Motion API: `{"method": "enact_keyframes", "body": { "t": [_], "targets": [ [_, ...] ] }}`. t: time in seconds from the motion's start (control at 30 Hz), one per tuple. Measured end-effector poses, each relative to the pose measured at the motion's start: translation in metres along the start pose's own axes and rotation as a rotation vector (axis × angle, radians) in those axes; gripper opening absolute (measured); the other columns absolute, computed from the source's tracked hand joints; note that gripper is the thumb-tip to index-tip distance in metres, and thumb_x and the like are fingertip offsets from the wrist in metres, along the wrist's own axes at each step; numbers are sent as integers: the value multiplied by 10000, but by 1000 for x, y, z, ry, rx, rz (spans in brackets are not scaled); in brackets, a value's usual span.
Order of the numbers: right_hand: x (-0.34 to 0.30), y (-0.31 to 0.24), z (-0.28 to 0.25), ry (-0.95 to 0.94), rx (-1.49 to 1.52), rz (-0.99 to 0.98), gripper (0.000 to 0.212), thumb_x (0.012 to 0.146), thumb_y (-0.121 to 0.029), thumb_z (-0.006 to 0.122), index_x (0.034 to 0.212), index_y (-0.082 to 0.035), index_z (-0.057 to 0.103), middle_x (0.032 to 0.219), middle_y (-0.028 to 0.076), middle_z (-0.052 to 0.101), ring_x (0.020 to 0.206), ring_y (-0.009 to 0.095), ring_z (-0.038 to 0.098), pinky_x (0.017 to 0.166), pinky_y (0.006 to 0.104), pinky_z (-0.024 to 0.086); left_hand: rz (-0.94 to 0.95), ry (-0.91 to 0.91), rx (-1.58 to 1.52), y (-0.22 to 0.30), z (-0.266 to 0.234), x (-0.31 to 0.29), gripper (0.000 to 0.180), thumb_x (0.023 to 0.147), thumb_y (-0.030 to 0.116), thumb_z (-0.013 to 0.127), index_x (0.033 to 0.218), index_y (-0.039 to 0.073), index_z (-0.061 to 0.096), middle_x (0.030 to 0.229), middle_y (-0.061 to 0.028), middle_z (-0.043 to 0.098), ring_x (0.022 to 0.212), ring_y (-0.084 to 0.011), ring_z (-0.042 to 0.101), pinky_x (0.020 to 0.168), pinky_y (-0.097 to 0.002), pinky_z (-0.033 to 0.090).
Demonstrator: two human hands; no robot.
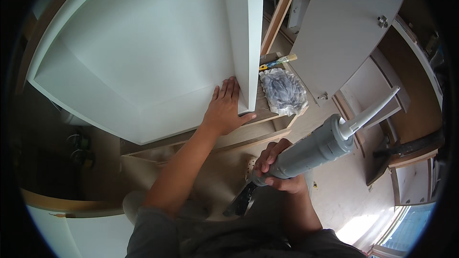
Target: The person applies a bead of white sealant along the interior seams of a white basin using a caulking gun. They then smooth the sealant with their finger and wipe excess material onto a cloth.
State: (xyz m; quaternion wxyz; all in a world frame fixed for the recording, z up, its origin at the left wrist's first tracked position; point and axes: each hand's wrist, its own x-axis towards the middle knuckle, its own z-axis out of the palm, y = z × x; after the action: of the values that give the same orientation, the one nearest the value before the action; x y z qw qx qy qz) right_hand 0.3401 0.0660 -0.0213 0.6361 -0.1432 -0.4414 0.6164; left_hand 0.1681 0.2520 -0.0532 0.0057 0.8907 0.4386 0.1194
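Observation:
A white, open-fronted cabinet box (158, 43) stands before me, filling the upper left. My left hand (224, 107) lies on its lower right inside corner, fingers flat and the thumb spread past the side panel's edge. In my right hand (282, 162) is a grey caulking gun (311, 145), gripped around the rear of its barrel. Its long white nozzle (370, 114) points up and to the right, apart from the cabinet. A dark, flat part shows below my right fist; how it joins the gun is hidden by the hand.
Right of the cabinet, a crumpled, smeared plastic-lined bundle (283, 91) sits on the wooden base, with a brush (278, 62) behind it. A pale door panel (346, 28) with metal hinges leans beyond. More cabinet parts (413, 181) stand along the right.

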Motion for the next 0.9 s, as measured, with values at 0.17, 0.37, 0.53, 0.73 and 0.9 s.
{"method": "enact_keyframes", "body": {
  "t": [0.17,0.37,0.53,0.73,0.9],
  "targets": [
    [-3,-1,-9,-28,-147,49,425,728,67,811,1050,-35,553,940,90,625,878,201,672,784,340,562,-27,32,-49,8,9,-5,958,1008,600,564,1575,-126,305,1658,-322,297,1570,-453,257,1285,-554,227],
    [-1,-1,-8,-65,-201,65,420,747,90,807,1054,-38,550,971,84,623,892,178,667,788,321,547,-74,108,-133,24,22,-12,758,1047,427,594,1563,-86,379,1619,-313,380,1536,-470,319,1277,-535,262],
    [-2,4,-9,-69,-172,3,448,734,97,810,1074,-33,549,975,91,622,908,193,669,778,326,552,-111,281,-124,41,36,-20,516,1049,277,608,1417,-82,566,1503,-266,539,1460,-431,452,1236,-508,358],
    [-4,8,-9,-8,-132,43,519,719,123,795,1122,-38,511,1024,110,604,924,213,666,769,351,572,-56,406,-200,44,33,-32,278,1027,163,632,1206,-35,711,1272,-180,710,1296,-359,624,1166,-479,467],
    [-11,7,-11,1,-147,49,528,722,138,781,1129,-50,502,1044,108,596,934,216,659,776,364,584,-153,470,-481,47,-3,-52,172,987,177,687,947,21,746,973,-116,769,885,-290,742,868,-419,588]
  ]
}}
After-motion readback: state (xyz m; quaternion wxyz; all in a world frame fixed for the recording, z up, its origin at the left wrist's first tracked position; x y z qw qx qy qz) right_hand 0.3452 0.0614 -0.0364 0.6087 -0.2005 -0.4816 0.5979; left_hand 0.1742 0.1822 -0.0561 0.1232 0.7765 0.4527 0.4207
